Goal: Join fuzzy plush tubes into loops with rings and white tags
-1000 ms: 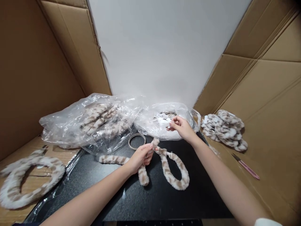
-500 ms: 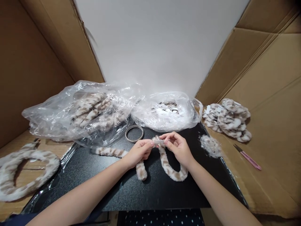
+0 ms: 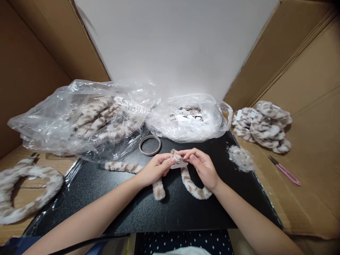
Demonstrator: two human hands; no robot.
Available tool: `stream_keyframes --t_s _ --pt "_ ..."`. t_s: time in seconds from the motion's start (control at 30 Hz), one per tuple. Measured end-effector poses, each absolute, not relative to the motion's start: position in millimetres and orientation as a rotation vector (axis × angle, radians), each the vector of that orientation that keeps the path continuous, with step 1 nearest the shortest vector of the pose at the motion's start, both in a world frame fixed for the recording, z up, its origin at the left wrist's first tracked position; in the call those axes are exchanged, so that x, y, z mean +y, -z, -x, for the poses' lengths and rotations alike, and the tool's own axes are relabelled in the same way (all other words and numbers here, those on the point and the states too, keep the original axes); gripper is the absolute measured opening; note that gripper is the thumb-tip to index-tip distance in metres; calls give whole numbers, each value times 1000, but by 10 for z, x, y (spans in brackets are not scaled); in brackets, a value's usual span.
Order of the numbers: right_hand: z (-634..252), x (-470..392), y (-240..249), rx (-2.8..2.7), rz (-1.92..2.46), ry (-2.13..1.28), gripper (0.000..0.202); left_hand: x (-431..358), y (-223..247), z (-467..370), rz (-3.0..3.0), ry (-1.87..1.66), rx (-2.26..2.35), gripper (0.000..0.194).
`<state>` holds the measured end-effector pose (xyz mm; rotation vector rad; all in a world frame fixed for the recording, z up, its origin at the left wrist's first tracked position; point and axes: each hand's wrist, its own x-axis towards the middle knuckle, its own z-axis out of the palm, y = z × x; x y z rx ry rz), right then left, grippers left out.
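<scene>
A brown-and-white furry strip (image 3: 195,188) curves on the black table, its upper end raised between my hands. My left hand (image 3: 158,168) is closed, thumb and fingers pinching that end beside a small white tag (image 3: 179,165). At the same spot my right hand (image 3: 201,165) pinches with thumb and forefinger, seemingly at a thin string by the tag; the string itself is too small to make out well. Another furry length (image 3: 123,166) lies partly under my left hand, with an end (image 3: 158,189) showing below it. Whether these lengths are one piece is hidden.
Behind my hands lie a tape roll (image 3: 150,145), a clear bag (image 3: 50,124) of furry strips and a bag (image 3: 212,124) of white tags. Right: fluff (image 3: 241,158), pink-handled snips (image 3: 285,171), bundled furry strips (image 3: 273,124). Left: a furry ring (image 3: 50,200). Cardboard walls (image 3: 305,88) flank the table.
The white tag has turned and now hangs lower, below the fingertips. The right fingers have shifted off the tag's end. The view has tilted slightly.
</scene>
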<state>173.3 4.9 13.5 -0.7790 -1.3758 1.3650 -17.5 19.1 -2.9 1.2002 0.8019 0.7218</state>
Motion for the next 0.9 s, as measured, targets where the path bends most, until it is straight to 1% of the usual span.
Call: stream_keyframes --t_s 0.07,0.2,0.33,0.53,0.6,0.77,0.9 --pt "-1694 57 -107 -1312 860 -1345 19 187 24 183 -1247 -714 814 39" --pt "-1635 56 -83 -1344 969 -1283 23 173 -17 181 -1332 -703 821 38" --pt "-1641 51 -95 -1359 982 -1297 26 160 -49 169 -1361 -706 836 39" --pt "-1659 64 -107 -1417 960 -1187 6 156 -48 179 -1377 -686 857 38" --pt "-1655 64 -107 -1446 968 -1156 3 158 -44 184 -1383 -672 860 37" --pt "-1649 55 -96 -1510 991 -1132 6 148 -59 170 -1340 -656 880 37" --pt "-1644 55 -75 -1554 1013 -1122 8 118 -87 148 -1221 -675 964 30"
